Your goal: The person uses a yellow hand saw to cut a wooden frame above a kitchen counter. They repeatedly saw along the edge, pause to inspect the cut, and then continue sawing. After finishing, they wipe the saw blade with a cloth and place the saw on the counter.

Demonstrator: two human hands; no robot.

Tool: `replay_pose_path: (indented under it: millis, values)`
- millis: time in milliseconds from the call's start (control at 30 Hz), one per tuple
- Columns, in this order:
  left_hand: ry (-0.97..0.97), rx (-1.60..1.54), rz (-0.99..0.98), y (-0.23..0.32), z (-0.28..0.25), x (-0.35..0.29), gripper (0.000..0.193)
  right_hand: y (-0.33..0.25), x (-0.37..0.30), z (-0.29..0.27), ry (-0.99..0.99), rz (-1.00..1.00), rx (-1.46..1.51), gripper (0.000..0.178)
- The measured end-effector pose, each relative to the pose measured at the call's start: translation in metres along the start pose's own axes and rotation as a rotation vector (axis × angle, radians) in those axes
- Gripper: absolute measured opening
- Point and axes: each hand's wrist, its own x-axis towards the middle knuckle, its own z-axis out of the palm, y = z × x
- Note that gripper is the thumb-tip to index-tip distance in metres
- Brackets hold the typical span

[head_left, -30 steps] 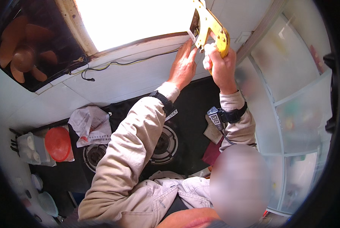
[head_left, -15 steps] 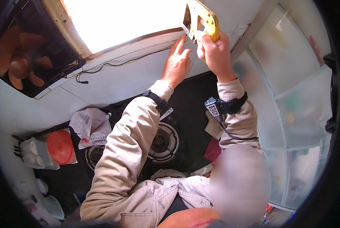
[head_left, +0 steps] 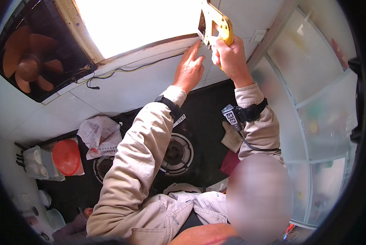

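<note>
My right hand [head_left: 230, 61] is wrapped round the yellow handle of a hacksaw [head_left: 223, 24], held upright at the right lower corner of the bright window. The saw's lower end meets the brown window frame [head_left: 166, 43]; most of its blade is lost against the glare. Just left of it, my left hand [head_left: 189, 69] is open, its index finger stretched up to the frame's edge beside the saw. The other left fingers are partly bent and hold nothing that I can see.
Below the window runs a loose cable [head_left: 125, 69]; an exhaust fan [head_left: 29, 69] is at left. The black counter bears a gas burner [head_left: 176, 153], a crumpled bag [head_left: 99, 136] and a red lid [head_left: 66, 157]. Glass panels [head_left: 313, 53] stand right. Another person's sleeve [head_left: 72, 226] shows lower left.
The hacksaw and my right hand have shifted slightly down and left. My left hand stays almost in place. Another person's sleeve and hand have come into view at the lower left.
</note>
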Motion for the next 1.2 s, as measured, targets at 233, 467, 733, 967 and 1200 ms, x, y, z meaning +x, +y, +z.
replay_pose_path:
  millis: [233, 467, 733, 967, 1200]
  values:
    - [-0.009, 0.028, 0.014, -0.001, 0.000, -0.003, 0.021, 0.003, 0.003, 0.004, 0.033, -0.017, -0.019, 0.014]
    - [-0.038, 0.011, 0.016, -0.002, -0.003, -0.003, 0.020, -0.001, -0.007, -0.001, 0.040, -0.001, -0.070, 0.015]
    - [0.010, 0.018, 0.070, -0.005, -0.004, -0.004, 0.020, -0.012, -0.035, -0.013, 0.029, 0.033, 0.052, 0.014]
    - [0.011, 0.007, 0.040, -0.004, -0.003, -0.005, 0.017, 0.000, -0.007, 0.003, 0.033, 0.039, 0.022, 0.015]
    - [-0.036, 0.011, 0.053, -0.006, -0.010, -0.002, 0.018, -0.007, -0.017, -0.005, 0.060, 0.043, 0.017, 0.015]
